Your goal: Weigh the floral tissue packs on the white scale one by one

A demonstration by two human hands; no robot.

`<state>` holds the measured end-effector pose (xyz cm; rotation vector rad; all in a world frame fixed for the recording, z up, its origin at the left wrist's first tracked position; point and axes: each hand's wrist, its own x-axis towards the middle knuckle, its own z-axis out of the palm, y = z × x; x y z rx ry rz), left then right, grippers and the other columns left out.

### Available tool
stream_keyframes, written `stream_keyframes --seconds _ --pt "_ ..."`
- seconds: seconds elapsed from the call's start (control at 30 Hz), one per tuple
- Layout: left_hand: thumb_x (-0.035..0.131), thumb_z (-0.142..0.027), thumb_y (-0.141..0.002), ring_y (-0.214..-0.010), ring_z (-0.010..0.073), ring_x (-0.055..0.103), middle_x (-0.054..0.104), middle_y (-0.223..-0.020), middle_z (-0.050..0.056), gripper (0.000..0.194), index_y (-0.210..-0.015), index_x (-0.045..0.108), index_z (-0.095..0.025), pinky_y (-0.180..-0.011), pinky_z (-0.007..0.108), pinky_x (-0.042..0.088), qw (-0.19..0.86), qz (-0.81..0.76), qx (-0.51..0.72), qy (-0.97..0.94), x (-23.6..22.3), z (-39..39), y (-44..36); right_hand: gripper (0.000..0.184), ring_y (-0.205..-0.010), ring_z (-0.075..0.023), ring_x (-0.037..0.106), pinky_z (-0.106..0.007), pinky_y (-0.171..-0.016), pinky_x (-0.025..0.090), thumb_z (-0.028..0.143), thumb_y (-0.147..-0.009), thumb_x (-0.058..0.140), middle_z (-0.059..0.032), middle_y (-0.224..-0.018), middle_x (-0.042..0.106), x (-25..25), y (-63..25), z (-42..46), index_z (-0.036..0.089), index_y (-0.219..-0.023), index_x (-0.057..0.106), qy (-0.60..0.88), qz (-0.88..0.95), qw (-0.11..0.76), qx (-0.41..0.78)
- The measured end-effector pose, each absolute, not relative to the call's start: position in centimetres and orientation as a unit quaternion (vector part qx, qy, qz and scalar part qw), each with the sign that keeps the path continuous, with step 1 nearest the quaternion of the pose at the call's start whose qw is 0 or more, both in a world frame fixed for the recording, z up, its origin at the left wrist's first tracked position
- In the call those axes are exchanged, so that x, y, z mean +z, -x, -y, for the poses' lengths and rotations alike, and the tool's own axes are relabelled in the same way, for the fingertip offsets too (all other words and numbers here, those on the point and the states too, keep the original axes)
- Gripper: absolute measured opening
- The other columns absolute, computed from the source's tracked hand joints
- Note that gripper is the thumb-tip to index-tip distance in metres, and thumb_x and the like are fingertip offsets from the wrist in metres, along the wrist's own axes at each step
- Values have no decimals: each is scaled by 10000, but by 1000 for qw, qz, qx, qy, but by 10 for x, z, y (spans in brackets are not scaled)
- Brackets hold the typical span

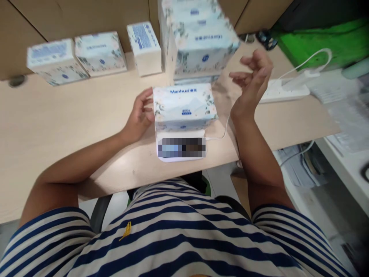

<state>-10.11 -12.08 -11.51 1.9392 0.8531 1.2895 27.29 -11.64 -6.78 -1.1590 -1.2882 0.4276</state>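
Observation:
A tissue pack (184,105) marked "Manhua" rests on a white scale-like device (180,133) near the table's front edge. The device's front display is blurred out. My left hand (141,117) is beside the pack's left side, fingers loosely bent and apart, fingertips at its edge; whether they touch it I cannot tell. Raised to the right of the pack is my right hand (253,82), empty, its fingers apart and slightly curled. Behind the pack stands a tall stack of similar tissue packs (201,50), close to my right fingertips.
Two tissue packs (99,54) stand side by side at the back left, with a single pack (145,48) nearer the stack. A white cable (226,129) runs from the device towards a power strip (285,92) on the right. A green bag-like item (323,42) lies beyond.

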Motion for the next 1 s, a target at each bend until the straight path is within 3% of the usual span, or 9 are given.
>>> stream_keyframes --seconds 0.07,0.13,0.23,0.3,0.37,0.5,0.67,0.87,1.0 --pt "625 -987 -818 -1505 390 594 474 -1725 156 1055 -1663 421 -387 -1180 571 572 353 -307 454 -758 -109 126 106 1052 -1402 -405 638 -693 -1210 474 1084 -794 383 -107 -1583 599 -55 -270 126 449 -1628 465 476 650 534 257" --pt "619 -997 -810 -1583 441 513 423 -1759 197 1128 -1701 347 -362 -1236 636 521 370 -302 422 -770 -100 133 109 1171 -1580 -424 512 -680 -1239 481 1061 -738 568 -128 -1681 545 -42 -262 139 420 -1702 390 434 714 419 355" --pt "778 -927 -754 -1665 482 400 361 -1795 236 1305 -1755 211 -312 -1342 689 403 374 -305 376 -791 -87 142 107 1346 -1700 -441 353 -674 -1334 400 888 -703 834 -116 -1854 311 -26 -244 158 405 -1789 204 418 751 283 425" --pt "905 -802 -726 -1671 482 396 359 -1795 253 1422 -1779 106 -278 -1364 675 393 372 -317 351 -799 -80 149 103 1438 -1733 -457 271 -689 -1371 335 788 -680 927 -112 -1899 176 -18 -231 166 403 -1805 119 437 757 240 422" --pt "948 -731 -721 -1652 483 430 401 -1770 258 1456 -1784 71 -260 -1348 665 429 360 -333 345 -800 -74 153 100 1489 -1747 -470 217 -716 -1379 294 757 -664 956 -126 -1908 117 -14 -220 171 403 -1808 72 447 762 232 408" --pt "949 -767 -684 -1654 515 411 394 -1767 273 1508 -1785 57 -251 -1332 691 434 328 -362 364 -793 -74 157 102 1488 -1749 -493 184 -757 -1378 249 775 -668 943 -143 -1902 123 -9 -211 175 408 -1808 61 442 782 240 367" --pt "962 -779 -653 -1637 504 445 347 -1801 247 1566 -1791 -12 -320 -1300 673 483 309 -350 394 -792 -77 157 112 1434 -1721 -490 264 -743 -1353 330 755 -719 922 -147 -1855 255 0 -208 185 416 -1809 54 411 814 275 304" --pt "976 -772 -632 -1593 519 497 373 -1794 213 1522 -1785 55 -398 -1240 707 532 238 -337 411 -813 -70 142 125 1317 -1677 -495 325 -752 -1346 343 783 -721 897 -152 -1755 376 4 -204 181 401 -1778 210 411 815 282 295" --pt "964 -798 -625 -1588 510 492 391 -1765 190 1467 -1768 128 -415 -1208 667 576 174 -300 459 -818 -60 129 131 1199 -1707 -487 234 -768 -1385 259 778 -740 877 -117 -1753 299 12 -200 169 456 -1732 286 402 833 298 237"
